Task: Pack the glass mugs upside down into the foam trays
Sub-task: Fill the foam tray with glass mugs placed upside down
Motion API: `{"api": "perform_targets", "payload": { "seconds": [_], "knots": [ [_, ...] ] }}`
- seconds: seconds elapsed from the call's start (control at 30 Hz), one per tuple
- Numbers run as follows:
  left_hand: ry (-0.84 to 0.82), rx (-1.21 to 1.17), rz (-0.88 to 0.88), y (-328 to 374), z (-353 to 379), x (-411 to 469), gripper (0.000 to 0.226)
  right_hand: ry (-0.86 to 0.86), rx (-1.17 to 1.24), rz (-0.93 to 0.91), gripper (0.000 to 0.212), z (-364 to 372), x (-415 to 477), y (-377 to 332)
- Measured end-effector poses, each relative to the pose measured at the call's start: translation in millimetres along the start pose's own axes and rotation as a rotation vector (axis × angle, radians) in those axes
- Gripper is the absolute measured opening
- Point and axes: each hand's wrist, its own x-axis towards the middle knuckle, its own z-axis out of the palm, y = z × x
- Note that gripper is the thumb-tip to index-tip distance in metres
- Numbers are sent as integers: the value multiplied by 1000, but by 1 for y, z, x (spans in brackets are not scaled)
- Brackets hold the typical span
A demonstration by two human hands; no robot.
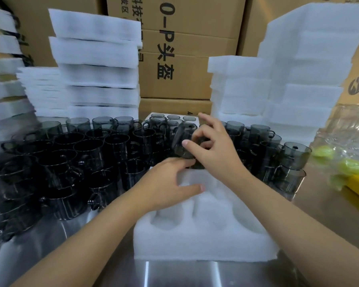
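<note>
Over foam tray far edge, R hand pinches tilted mug; L hand flat (fingers straight). Slick glass may slip, chip nearby mugs.

Right hand grips a tilted glass mug; left hand rests on foam tray.

Shiny metal table across the lower frame, white foam tray at centre, dark glass mugs crowded left and behind, foam stacks upper left and upper right, clear plastic bag at right edge
</note>
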Motion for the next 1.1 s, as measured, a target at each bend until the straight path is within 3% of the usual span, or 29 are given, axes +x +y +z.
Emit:
{"api": "perform_targets", "payload": {
  "seconds": [0.1, 0.2, 0.3, 0.37, 0.53, 0.8, 0.9, 0.97, 1.1],
  "knots": [
    [192, -273, -18, -1, 1, 1, 23, 68, 159, 25, 20, -11, -3, -1],
    [391, -743, -154, -4, -5, 5, 31, 30, 201, 42, 17, -15, -5, 1],
    [380, -1168, -306, -10, -17, 9, 16, -67, 232, 11, 17, -14, -8, 1],
    [334, -1310, -339, -13, -21, 11, 18, -139, 236, -27, 14, -13, -10, 0],
    [265, -1187, -272, -12, -21, 9, 16, -212, 248, -22, 6, -13, -12, 0],
    [234, -1206, -290, -13, -22, 6, 14, -269, 218, 125, 31, -13, -11, 0],
    [270, -1312, -325, -15, -23, 8, 35, -207, 154, 113, 26, -13, -9, 1],
    [269, -1366, -318, -15, -25, 9, 27, -214, 155, 113, 23, -12, -8, 3],
    [175, -1191, -218, -16, -27, 6, 31, -272, 163, 156, 31, -11, -9, 7]
  ]
}}
